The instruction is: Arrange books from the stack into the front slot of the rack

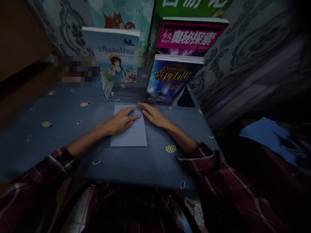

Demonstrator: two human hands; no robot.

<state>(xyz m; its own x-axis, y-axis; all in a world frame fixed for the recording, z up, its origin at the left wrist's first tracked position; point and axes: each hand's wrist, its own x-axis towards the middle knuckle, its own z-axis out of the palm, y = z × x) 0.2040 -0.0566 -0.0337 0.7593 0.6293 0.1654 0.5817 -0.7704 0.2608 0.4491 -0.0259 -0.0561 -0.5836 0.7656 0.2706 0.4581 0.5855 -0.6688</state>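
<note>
A plain pale rectangular sheet or thin booklet (130, 139) with rounded corners lies flat on the patterned tablecloth. Resting palm-down on its upper part is my left hand (121, 121), with the fingers stretched out and the thumb apart. My right hand (155, 115) lies along the right edge, its extended fingertips touching the top right corner. Neither hand is closed around anything. Just beyond the fingers stands a dark blue book (171, 81) in a clear stand. To its left, a light blue book (121, 61) with a drawn girl on its cover leans upright.
Behind the dark blue book rise a pink-covered book (191, 37) and a green book (194, 8). A teal book (142, 19) stands at the back left. A black flat object (186, 98) lies right of the stand. Blue cloth (267, 139) is off to the right.
</note>
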